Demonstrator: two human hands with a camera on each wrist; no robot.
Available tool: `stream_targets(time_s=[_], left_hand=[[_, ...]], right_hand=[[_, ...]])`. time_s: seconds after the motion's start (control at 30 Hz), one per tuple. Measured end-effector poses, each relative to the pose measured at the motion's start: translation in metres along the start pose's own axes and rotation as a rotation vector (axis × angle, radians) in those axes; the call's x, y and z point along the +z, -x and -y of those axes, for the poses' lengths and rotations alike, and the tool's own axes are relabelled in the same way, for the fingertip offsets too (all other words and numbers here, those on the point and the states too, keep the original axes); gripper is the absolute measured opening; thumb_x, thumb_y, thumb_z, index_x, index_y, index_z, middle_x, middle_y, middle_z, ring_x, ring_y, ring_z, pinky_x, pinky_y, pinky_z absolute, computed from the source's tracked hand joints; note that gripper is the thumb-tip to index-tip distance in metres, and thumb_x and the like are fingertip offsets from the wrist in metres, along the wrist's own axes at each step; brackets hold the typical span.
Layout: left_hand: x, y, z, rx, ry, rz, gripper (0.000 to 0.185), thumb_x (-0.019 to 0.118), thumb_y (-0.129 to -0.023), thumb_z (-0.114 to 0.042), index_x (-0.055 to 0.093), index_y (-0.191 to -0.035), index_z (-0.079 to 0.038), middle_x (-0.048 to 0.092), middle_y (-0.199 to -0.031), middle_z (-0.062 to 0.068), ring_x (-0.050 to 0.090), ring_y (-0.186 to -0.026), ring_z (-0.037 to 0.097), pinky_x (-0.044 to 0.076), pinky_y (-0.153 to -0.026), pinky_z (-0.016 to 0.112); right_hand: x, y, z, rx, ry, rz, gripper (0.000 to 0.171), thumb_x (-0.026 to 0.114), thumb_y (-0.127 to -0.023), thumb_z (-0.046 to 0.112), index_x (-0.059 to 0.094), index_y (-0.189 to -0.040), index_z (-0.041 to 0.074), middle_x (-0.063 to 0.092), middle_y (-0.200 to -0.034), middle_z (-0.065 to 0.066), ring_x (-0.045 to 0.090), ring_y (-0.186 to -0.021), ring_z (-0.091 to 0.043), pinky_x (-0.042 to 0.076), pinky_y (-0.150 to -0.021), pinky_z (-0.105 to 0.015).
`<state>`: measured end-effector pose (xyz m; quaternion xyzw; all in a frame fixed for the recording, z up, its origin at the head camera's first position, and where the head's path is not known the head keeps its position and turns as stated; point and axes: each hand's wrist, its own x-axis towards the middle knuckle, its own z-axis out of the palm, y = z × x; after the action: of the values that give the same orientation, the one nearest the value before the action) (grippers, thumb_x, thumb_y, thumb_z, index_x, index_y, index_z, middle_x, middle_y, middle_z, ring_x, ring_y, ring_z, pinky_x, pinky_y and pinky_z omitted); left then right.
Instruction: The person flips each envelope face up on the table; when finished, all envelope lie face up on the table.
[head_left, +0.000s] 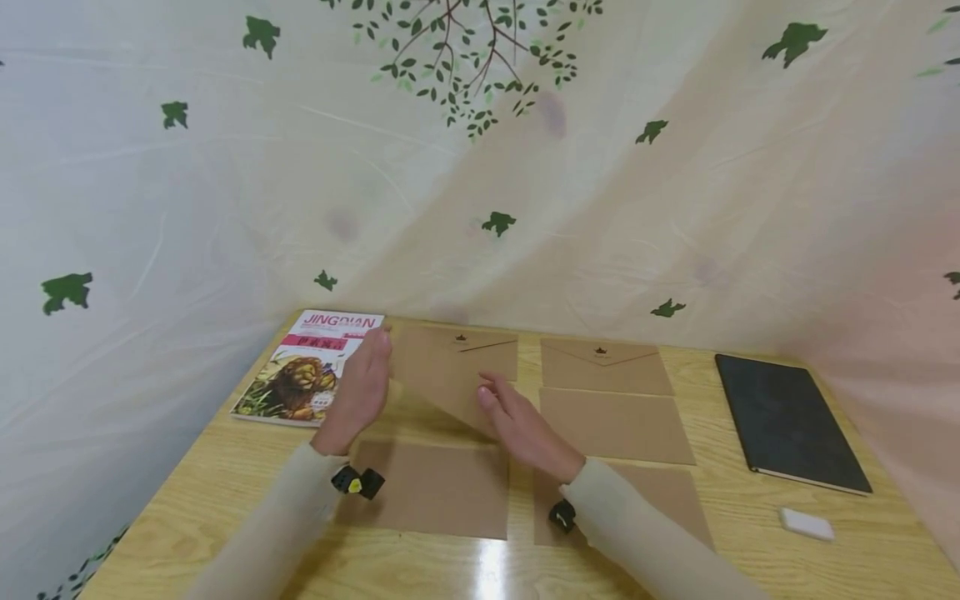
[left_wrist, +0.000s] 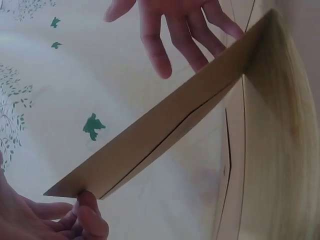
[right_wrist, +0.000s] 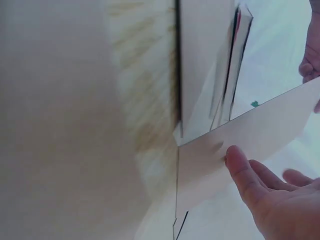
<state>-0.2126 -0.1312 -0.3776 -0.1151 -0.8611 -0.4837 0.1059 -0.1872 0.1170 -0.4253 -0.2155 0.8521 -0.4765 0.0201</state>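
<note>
L hand (head_left: 362, 390): centre frame, fingers pinch lifted envelope (head_left: 450, 371) by its left corner, tilting it up off table (head_left: 225, 500).
R hand (head_left: 525, 429): fingers straight, steadying right edge.
Book (head_left: 303, 367): left, flat.

A pale cloth backdrop (head_left: 225, 192) printed with green leaves and branches drapes behind the glossy wooden surface (head_left: 750, 533).

bright, even | glare on table (head_left: 491, 567) | right-wrist view blurred
</note>
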Motion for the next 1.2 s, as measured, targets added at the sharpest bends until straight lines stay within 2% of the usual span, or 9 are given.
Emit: stream_targets(time_s=[0.03,0.13,0.23,0.27,0.37,0.53,0.87,1.03,1.2], left_hand=[[0.0,0.0,-0.003,0.016,0.012,-0.001,0.058,0.021,-0.103,-0.044,0.037,-0.14,-0.002,0.049,-0.127,0.022,0.046,-0.117,0.033,0.035,-0.098,0.05],[0.0,-0.001,-0.01,0.054,0.049,-0.013,0.057,0.018,-0.104,-0.042,0.034,-0.142,-0.003,0.053,-0.118,0.02,0.054,-0.098,0.035,0.043,-0.085,0.047],[0.001,-0.001,-0.017,0.082,0.087,-0.018,0.055,0.016,-0.105,-0.04,0.034,-0.142,-0.004,0.052,-0.108,0.017,0.052,-0.079,0.032,0.044,-0.072,0.042],[0.001,-0.002,-0.019,0.087,0.115,-0.014,0.054,0.016,-0.105,-0.04,0.034,-0.142,-0.004,0.051,-0.108,0.017,0.052,-0.078,0.032,0.045,-0.071,0.043],[0.003,-0.003,-0.023,0.11,0.188,-0.001,0.051,0.018,-0.105,-0.037,0.033,-0.142,-0.006,0.051,-0.11,0.018,0.052,-0.083,0.031,0.046,-0.073,0.044],[0.006,-0.003,-0.027,0.167,0.28,0.026,0.048,0.02,-0.105,-0.034,0.032,-0.142,-0.006,0.05,-0.116,0.021,0.053,-0.093,0.032,0.047,-0.077,0.047],[0.009,-0.001,-0.043,0.233,0.361,0.108,0.048,0.02,-0.103,-0.029,0.028,-0.144,-0.006,0.043,-0.124,0.019,0.049,-0.104,0.031,0.044,-0.083,0.048],[0.016,-0.001,-0.047,0.299,0.375,0.11,0.049,0.021,-0.103,-0.028,0.029,-0.143,-0.002,0.044,-0.122,0.021,0.049,-0.103,0.032,0.045,-0.083,0.046],[0.023,-0.003,-0.05,0.313,0.406,0.139,0.061,0.023,-0.102,-0.045,0.027,-0.143,0.0,0.043,-0.122,0.022,0.049,-0.106,0.034,0.044,-0.084,0.047]], right_hand=[[0.0,-0.001,0.001,-0.004,-0.018,-0.004,0.055,0.028,-0.103,0.043,0.03,-0.145,0.006,0.052,-0.131,-0.017,0.055,-0.112,-0.027,0.045,-0.091,-0.044],[0.0,-0.005,0.002,-0.023,-0.067,-0.009,0.055,0.025,-0.104,0.042,0.025,-0.147,0.008,0.051,-0.132,-0.016,0.058,-0.108,-0.026,0.049,-0.084,-0.042],[0.0,-0.007,0.003,-0.037,-0.097,-0.015,0.054,0.023,-0.104,0.042,0.023,-0.148,0.011,0.049,-0.133,-0.014,0.061,-0.101,-0.027,0.051,-0.08,-0.04],[0.0,-0.008,0.004,-0.043,-0.102,-0.019,0.053,0.022,-0.104,0.042,0.023,-0.148,0.011,0.049,-0.133,-0.014,0.062,-0.099,-0.027,0.051,-0.08,-0.041],[-0.006,-0.005,0.019,-0.057,-0.13,-0.01,0.049,0.021,-0.105,0.034,0.023,-0.147,0.009,0.047,-0.133,-0.019,0.062,-0.094,-0.034,0.05,-0.081,-0.046],[-0.017,0.003,0.051,-0.1,-0.192,0.026,0.043,0.018,-0.105,0.013,0.02,-0.145,-0.002,0.041,-0.134,-0.031,0.056,-0.099,-0.047,0.045,-0.084,-0.057],[-0.018,0.0,0.049,-0.182,-0.245,0.027,0.047,0.015,-0.106,0.025,0.019,-0.145,0.001,0.038,-0.136,-0.032,0.051,-0.109,-0.048,0.045,-0.082,-0.059],[-0.021,-0.002,0.049,-0.223,-0.29,0.05,0.049,0.014,-0.105,0.026,0.016,-0.145,-0.003,0.034,-0.136,-0.036,0.046,-0.114,-0.051,0.044,-0.083,-0.061],[-0.029,-0.004,0.051,-0.278,-0.307,0.019,0.05,0.014,-0.105,0.027,0.015,-0.144,-0.005,0.033,-0.136,-0.036,0.046,-0.115,-0.051,0.043,-0.083,-0.061]])
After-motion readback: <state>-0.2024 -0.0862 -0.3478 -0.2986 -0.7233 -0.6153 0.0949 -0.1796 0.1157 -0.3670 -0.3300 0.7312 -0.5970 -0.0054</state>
